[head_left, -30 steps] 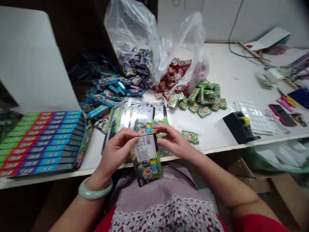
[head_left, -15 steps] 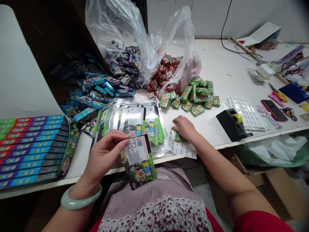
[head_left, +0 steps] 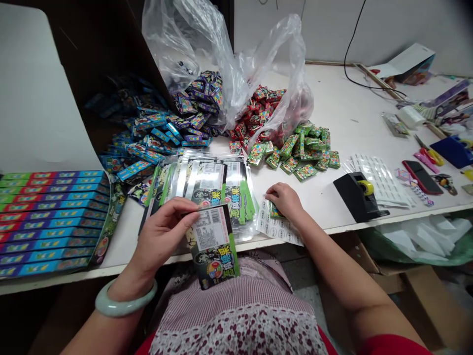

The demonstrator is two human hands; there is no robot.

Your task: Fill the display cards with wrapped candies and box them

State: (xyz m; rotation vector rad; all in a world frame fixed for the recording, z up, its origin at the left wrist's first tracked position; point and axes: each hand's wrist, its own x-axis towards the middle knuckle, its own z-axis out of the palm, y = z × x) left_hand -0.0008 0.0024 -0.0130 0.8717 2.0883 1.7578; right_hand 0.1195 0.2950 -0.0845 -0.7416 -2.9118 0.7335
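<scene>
Left hand (head_left: 158, 239) pinches a pouch (head_left: 215, 249); right hand (head_left: 284, 201) is at a sticker sheet (head_left: 275, 230).
Thumb and fingers of the left hand grasp the pouch by its top, and it hangs out past the front edge of the tabletop (head_left: 343, 128). The right hand's fingers curl over a green box (head_left: 276, 211) on the sticker sheet, near that edge; whether they grip it, I cannot tell. The pouch stack (head_left: 209, 177) lies between box display (head_left: 51, 222) and sticker sheet.
</scene>
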